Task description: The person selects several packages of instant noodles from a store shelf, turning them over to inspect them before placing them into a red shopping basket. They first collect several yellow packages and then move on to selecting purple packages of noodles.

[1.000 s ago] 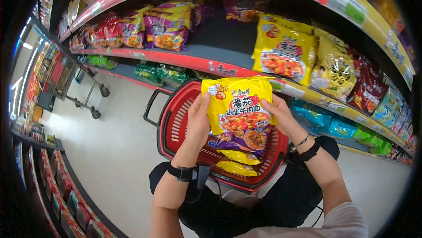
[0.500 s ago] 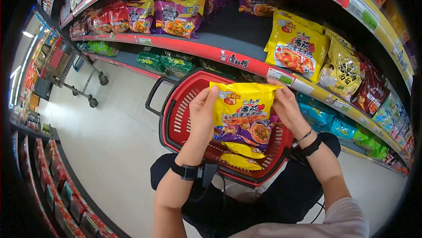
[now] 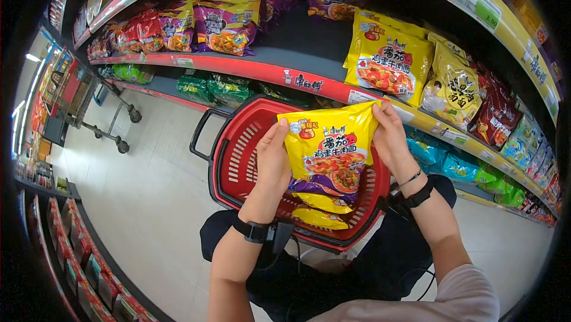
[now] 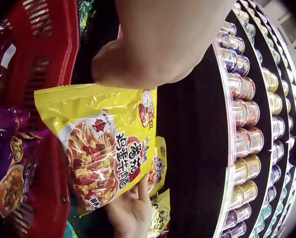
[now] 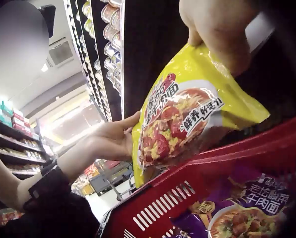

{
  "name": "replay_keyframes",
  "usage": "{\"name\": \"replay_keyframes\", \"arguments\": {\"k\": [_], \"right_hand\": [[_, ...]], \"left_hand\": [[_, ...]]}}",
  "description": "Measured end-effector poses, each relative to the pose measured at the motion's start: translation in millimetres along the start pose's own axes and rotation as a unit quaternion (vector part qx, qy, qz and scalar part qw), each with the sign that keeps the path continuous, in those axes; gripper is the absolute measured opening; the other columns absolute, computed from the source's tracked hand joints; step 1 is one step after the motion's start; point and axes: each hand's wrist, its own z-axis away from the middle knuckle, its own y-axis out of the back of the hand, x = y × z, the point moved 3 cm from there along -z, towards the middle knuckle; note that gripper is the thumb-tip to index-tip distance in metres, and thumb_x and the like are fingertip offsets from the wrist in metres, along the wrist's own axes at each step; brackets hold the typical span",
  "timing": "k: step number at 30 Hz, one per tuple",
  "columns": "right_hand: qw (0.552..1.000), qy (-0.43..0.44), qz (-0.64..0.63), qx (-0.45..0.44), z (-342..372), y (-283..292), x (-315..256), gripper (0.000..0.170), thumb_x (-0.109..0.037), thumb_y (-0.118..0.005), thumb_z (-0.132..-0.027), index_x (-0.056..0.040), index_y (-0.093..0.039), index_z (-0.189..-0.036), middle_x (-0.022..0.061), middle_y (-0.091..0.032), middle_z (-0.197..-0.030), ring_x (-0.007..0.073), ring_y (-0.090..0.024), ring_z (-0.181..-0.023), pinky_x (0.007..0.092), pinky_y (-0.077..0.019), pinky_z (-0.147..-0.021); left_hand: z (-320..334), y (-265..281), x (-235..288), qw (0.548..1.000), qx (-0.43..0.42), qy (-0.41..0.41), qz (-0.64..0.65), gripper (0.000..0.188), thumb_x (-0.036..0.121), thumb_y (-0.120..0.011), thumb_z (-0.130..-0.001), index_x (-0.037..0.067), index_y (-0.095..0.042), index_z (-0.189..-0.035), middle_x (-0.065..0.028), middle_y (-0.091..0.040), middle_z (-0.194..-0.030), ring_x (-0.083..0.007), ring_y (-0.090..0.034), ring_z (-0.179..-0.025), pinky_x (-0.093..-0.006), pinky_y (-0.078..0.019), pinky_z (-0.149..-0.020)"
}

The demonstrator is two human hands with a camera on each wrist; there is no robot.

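Observation:
A yellow noodle packet (image 3: 333, 140) is held up between both hands over a red basket (image 3: 232, 161). The left hand (image 3: 274, 158) pinches its left edge, and the right hand (image 3: 392, 140) pinches its upper right corner. In the left wrist view the packet (image 4: 100, 144) faces the camera, with the right hand (image 4: 133, 213) on its far edge. The right wrist view shows the packet (image 5: 175, 114) tilted above the basket, the left hand (image 5: 105, 144) at its far side. Inside the basket lie a purple packet (image 3: 321, 184) and yellow packets (image 3: 321, 218).
A shelf with a red edge (image 3: 238, 67) runs behind the basket, bearing purple packets (image 3: 226, 24), yellow packets (image 3: 389, 60) and dark red packets (image 3: 495, 114). Blue and green packets (image 3: 458, 167) lie on the lower shelf. A wheeled cart (image 3: 77, 93) stands at the left.
The packet's lower part tipped away in the middle frame and now faces the head camera more fully. Both hands keep their hold. The head view has shifted slightly.

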Motion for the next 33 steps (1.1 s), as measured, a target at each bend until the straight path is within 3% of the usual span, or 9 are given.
{"name": "replay_keyframes", "arguments": {"k": [6, 11, 14, 16, 20, 22, 24, 27, 33], "right_hand": [[0.997, -0.029, -0.073, -0.023, 0.4, -2.3, -7.8, 0.008, -0.008, -0.051, -0.093, -0.0081, -0.052, -0.085, 0.0125, -0.063, -0.108, 0.0208, -0.059, -0.101, 0.0336, -0.0459, -0.092], [0.991, -0.07, -0.11, -0.033, 1.5, -1.6, -8.2, 0.005, -0.01, -0.051, -0.093, -0.0079, -0.054, -0.089, 0.0121, -0.062, -0.11, 0.0217, -0.058, -0.104, 0.0349, -0.0454, -0.094], [0.985, -0.096, -0.142, -0.025, 2.0, 8.2, -6.2, 0.008, -0.011, -0.051, -0.094, -0.0068, -0.056, -0.099, 0.0118, -0.061, -0.112, 0.0219, -0.058, -0.106, 0.0351, -0.0448, -0.095], [0.982, -0.101, -0.15, -0.053, 3.1, 8.5, -6.8, 0.017, -0.012, -0.05, -0.095, -0.005, -0.056, -0.109, 0.0111, -0.061, -0.112, 0.0212, -0.057, -0.107, 0.0349, -0.0444, -0.096], [0.991, -0.102, -0.058, -0.059, 12.6, 5.3, -13.1, 0.022, -0.014, -0.05, -0.095, -0.0036, -0.052, -0.114, 0.009, -0.06, -0.113, 0.0196, -0.057, -0.106, 0.0336, -0.044, -0.095], [0.992, -0.091, 0.052, -0.07, 18.4, 3.0, -11.3, 0.027, -0.019, -0.052, -0.094, -0.0045, -0.049, -0.117, 0.0063, -0.059, -0.111, 0.0167, -0.057, -0.103, 0.0322, -0.0453, -0.092], [0.967, -0.166, 0.177, -0.082, 29.3, 3.5, -8.3, 0.03, -0.031, -0.056, -0.092, -0.0081, -0.051, -0.111, 0.0017, -0.058, -0.103, 0.0095, -0.057, -0.094, 0.0273, -0.0483, -0.082], [0.934, -0.249, 0.223, -0.124, 36.8, 9.1, 12.2, 0.026, -0.035, -0.058, -0.091, -0.0106, -0.057, -0.1, -0.0036, -0.06, -0.09, 0.0029, -0.057, -0.081, 0.0184, -0.0461, -0.064], [0.911, -0.302, 0.256, -0.119, 45.7, 10.8, 18.2, 0.023, -0.03, -0.062, -0.089, -0.0085, -0.061, -0.097, -0.0035, -0.063, -0.083, 0.0009, -0.055, -0.065, 0.0161, -0.0416, -0.055]], "left_hand": [[-10.4, 6.4, -19.5, 0.986, 0.028, 0.109, 0.123, 0.029, 0.022, -0.047, -0.097, 0.0, -0.054, -0.114, -0.0106, -0.061, -0.112, -0.0205, -0.059, -0.103, -0.0363, -0.0465, -0.091], [-10.7, 9.9, -8.4, 0.999, 0.012, 0.033, 0.013, 0.03, 0.022, -0.049, -0.096, 0.0, -0.052, -0.116, -0.0103, -0.061, -0.112, -0.0198, -0.06, -0.101, -0.0351, -0.0467, -0.091], [-5.4, 8.5, -19.8, 0.989, -0.056, 0.126, 0.059, 0.034, 0.024, -0.053, -0.094, 0.001, -0.051, -0.119, -0.0097, -0.061, -0.112, -0.0189, -0.061, -0.099, -0.0333, -0.0483, -0.088], [11.2, 6.6, -31.3, 0.971, -0.052, 0.166, -0.162, 0.039, 0.027, -0.057, -0.092, 0.002, -0.049, -0.121, -0.0097, -0.061, -0.113, -0.0186, -0.062, -0.098, -0.0323, -0.05, -0.085], [17.8, 9.9, -37.8, 0.974, -0.088, 0.207, -0.011, 0.042, 0.028, -0.055, -0.093, 0.003, -0.046, -0.124, -0.0111, -0.059, -0.118, -0.0202, -0.061, -0.103, -0.0347, -0.0504, -0.088], [15.6, 20.9, -43.4, 0.975, -0.071, 0.209, 0.013, 0.044, 0.031, -0.053, -0.094, 0.004, -0.043, -0.127, -0.0119, -0.057, -0.121, -0.0205, -0.06, -0.105, -0.035, -0.0498, -0.089], [19.5, 29.5, -44.9, 0.962, -0.062, 0.242, 0.107, 0.047, 0.035, -0.051, -0.094, 0.004, -0.041, -0.128, -0.0121, -0.055, -0.124, -0.0201, -0.059, -0.107, -0.0348, -0.0491, -0.091], [26.0, 38.8, -43.0, 0.968, -0.035, 0.233, 0.088, 0.048, 0.038, -0.047, -0.095, 0.005, -0.041, -0.129, -0.0114, -0.055, -0.124, -0.0202, -0.058, -0.109, -0.0352, -0.049, -0.091], [31.9, 56.4, -58.9, 0.961, -0.016, 0.259, 0.095, 0.052, 0.042, -0.047, -0.094, 0.009, -0.039, -0.132, -0.0114, -0.054, -0.126, -0.0221, -0.057, -0.111, -0.0369, -0.0483, -0.093]]}}
